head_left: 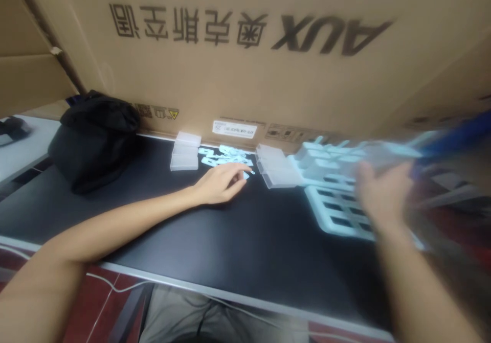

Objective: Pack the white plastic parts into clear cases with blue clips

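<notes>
My left hand (220,183) rests at the near edge of a pile of flat light-blue plastic pieces (230,154). Its fingers are curled in a pinch, with a small light-blue bit showing between thumb and index finger. Over on the right, my right hand (385,192) is smeared by motion above a light-blue rack (326,210) with a grid of openings. Light-blue blocks (312,156) sit along the rack's far side. What the right fingers do is lost in the blur.
Translucent plastic cases stand in two groups, one left (184,154) and one right (274,166) of the pile. A black cloth bag (94,138) lies at the left. A large cardboard box (238,82) walls off the back of the black table (230,246).
</notes>
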Tool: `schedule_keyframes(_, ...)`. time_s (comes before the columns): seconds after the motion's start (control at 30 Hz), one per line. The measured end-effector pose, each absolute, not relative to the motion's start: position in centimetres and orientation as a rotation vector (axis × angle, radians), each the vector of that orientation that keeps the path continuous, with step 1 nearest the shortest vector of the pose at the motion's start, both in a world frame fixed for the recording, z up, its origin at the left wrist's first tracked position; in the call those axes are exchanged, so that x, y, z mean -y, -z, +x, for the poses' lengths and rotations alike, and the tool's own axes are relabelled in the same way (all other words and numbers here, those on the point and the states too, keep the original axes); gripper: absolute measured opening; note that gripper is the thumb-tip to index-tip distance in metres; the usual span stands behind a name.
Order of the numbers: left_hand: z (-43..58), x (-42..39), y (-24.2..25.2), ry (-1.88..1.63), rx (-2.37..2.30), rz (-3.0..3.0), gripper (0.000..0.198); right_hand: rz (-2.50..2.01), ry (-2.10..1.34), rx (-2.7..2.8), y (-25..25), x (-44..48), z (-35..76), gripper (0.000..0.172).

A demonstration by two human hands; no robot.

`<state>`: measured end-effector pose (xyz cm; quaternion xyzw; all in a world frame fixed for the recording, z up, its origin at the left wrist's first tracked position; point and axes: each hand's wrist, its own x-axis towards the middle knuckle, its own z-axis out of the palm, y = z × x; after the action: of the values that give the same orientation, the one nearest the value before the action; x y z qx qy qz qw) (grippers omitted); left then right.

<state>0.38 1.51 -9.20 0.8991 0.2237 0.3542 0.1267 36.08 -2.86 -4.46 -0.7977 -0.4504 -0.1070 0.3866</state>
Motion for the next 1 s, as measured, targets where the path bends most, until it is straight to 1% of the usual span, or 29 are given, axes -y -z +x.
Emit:
schedule_keyframes(0.1,1.2,-1.1,8.9,-1.193,-0.632,2.297,0.036,-1.969,0.184,1.568,4.9,4.0,32.1,0.069)
schedule_keyframes(0.17,1.7,-0.8,8.4,-1.247,-0.577,2.116,0.039,-1.849,0.194,1.888,5.5,4.7,28.9,0.067)
schedule_keyframes(0.27,2.1,-0.1,7.0,-1.205,-0.539,1.956,0.034,-1.536,0.280,2.283,6.7,5.6,24.9,0.061)
schedule_keyframes(0.33,2.0,0.1,5.9,-1.133,-0.552,1.962,0.035,-1.421,0.312,2.437,7.2,5.9,23.5,0.056)
schedule_keyframes(0.4,1.7,-0.2,4.9,-1.070,-0.564,1.993,0.038,-1.403,0.327,2.490,7.4,6.0,23.2,0.053)
schedule_keyframes(0.47,1.0,-1.2,4.3,-1.040,-0.590,1.966,0.038,-1.432,0.336,2.462,7.3,6.0,23.6,0.055)
schedule_keyframes(0.57,-0.2,-3.8,4.1,-1.155,-0.707,1.814,0.032,-1.509,0.322,2.383,7.0,5.8,24.5,0.061)
schedule_keyframes(0.67,-1.2,-6.3,4.6,-1.283,-0.898,1.614,0.021,-1.559,0.286,2.354,6.7,5.7,24.8,0.063)
schedule_keyframes(0.77,-1.5,-7.4,5.2,-1.226,-1.020,1.525,0.014,-1.553,0.266,2.393,6.6,5.9,24.4,0.058)
schedule_keyframes(0.87,-1.4,-7.3,5.8,-1.081,-1.068,1.597,0.010,-1.515,0.247,2.454,6.7,6.0,23.8,0.051)
schedule_keyframes(1.0,-1.3,-6.7,6.1,-0.986,-1.159,1.821,0.025,-1.475,0.193,2.519,6.7,6.1,23.4,0.048)
